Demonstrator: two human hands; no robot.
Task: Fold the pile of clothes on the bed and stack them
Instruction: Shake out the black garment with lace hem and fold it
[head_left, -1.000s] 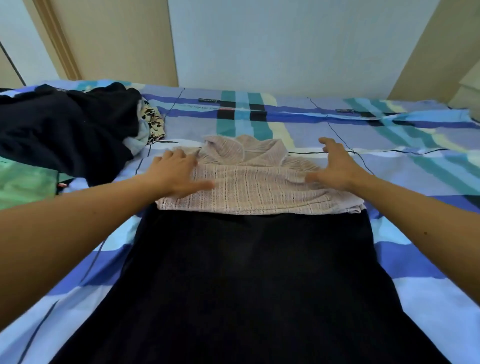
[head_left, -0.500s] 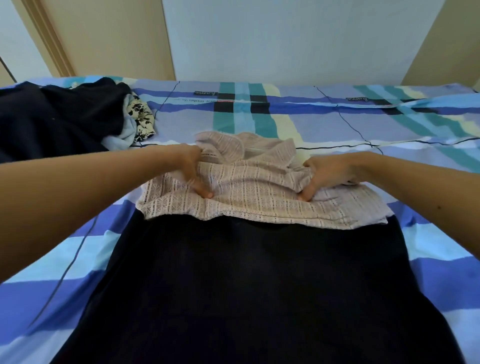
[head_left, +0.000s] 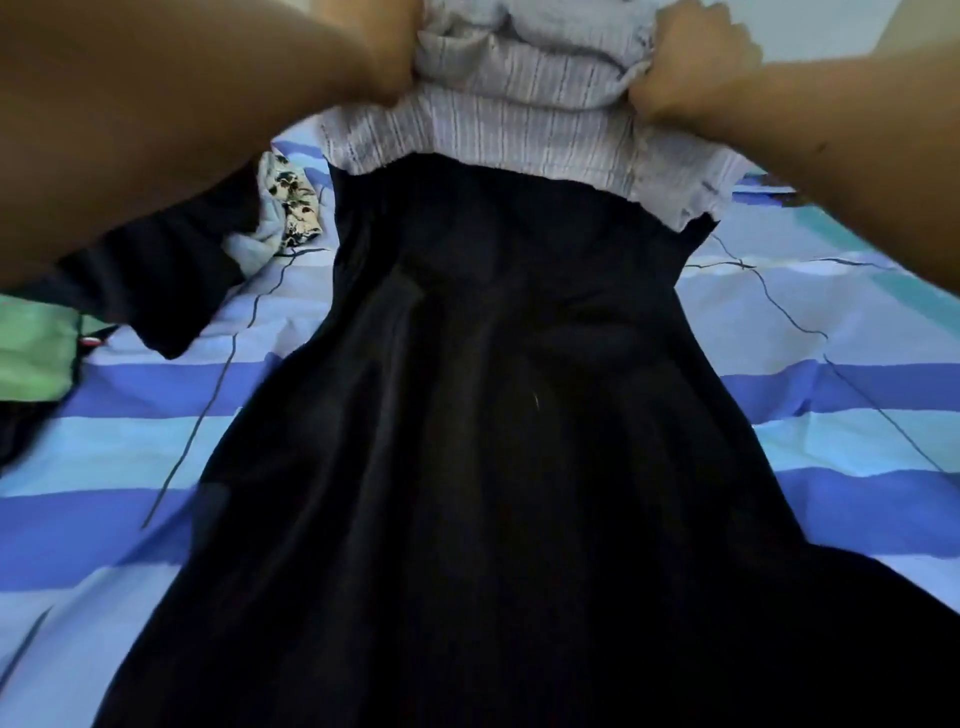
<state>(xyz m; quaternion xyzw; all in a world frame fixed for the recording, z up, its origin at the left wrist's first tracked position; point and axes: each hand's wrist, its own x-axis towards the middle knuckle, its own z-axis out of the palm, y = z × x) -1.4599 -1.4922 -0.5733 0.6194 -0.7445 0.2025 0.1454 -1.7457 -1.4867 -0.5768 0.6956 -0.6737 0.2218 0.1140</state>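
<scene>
A long garment with a wide black skirt part (head_left: 493, 441) fills the middle of the view, spreading from the near edge up toward the hands. Its upper part is a pale lilac ribbed knit (head_left: 519, 119), bunched and lifted at the top of the frame. The skirt's lower half lies on the bed; its upper end is drawn up after the knit.

To the left lies a heap of dark clothes (head_left: 156, 291), largely hidden behind the left forearm (head_left: 156, 119), which crosses the upper left corner. A green garment (head_left: 31, 353) shows at the left edge beside the heap. A cream cloth with black flowers (head_left: 296, 202) and a light blue cloth (head_left: 254, 244) poke out between the heap and the skirt.

The bed is covered by a sheet striped in blue, light blue and white (head_left: 831, 441), with thin dark lines. A pale wall (head_left: 831, 21) shows at the top right.

The right hand (head_left: 691, 57) has its fingers curled tight into the knit's right side, gripping a fold. The left hand (head_left: 384, 36) sits against the knit's left side at the top edge; it is blurred and its fingers are out of sight, so I cannot tell their grip.
</scene>
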